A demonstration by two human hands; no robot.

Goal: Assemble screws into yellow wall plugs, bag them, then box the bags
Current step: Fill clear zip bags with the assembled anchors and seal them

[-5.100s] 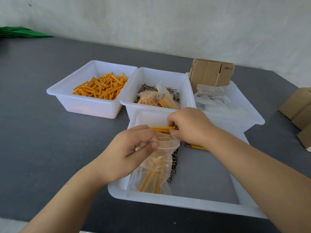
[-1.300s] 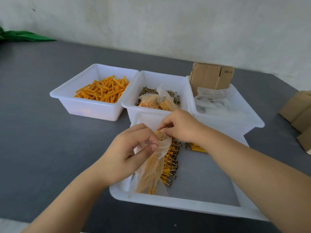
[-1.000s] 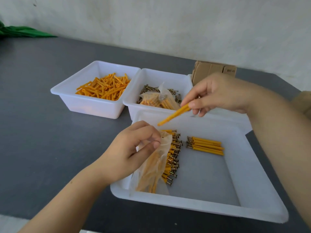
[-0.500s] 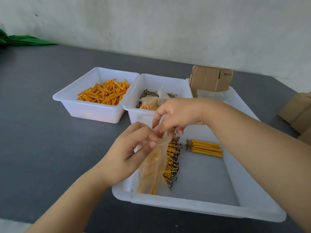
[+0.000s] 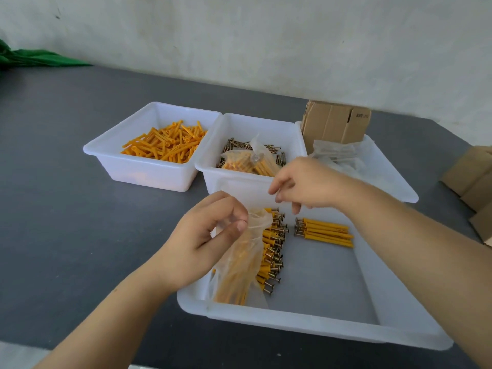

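The left hand (image 5: 210, 235) pinched the mouth of the half-filled bag (image 5: 239, 265), hanging over the near tray (image 5: 319, 326); the right hand (image 5: 306, 185) hovered above it, fingers loosely curled, holding nothing. The risk lay in that thin pinch — a slip, and the assembled plugs (image 5: 323, 232) inside could spill back out.

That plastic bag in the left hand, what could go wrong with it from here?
The left hand pinches only the top of the plastic bag, so it may slip and spill its plugs. The right hand hovers empty; reaching down could scatter the small loose bundle in the tray.
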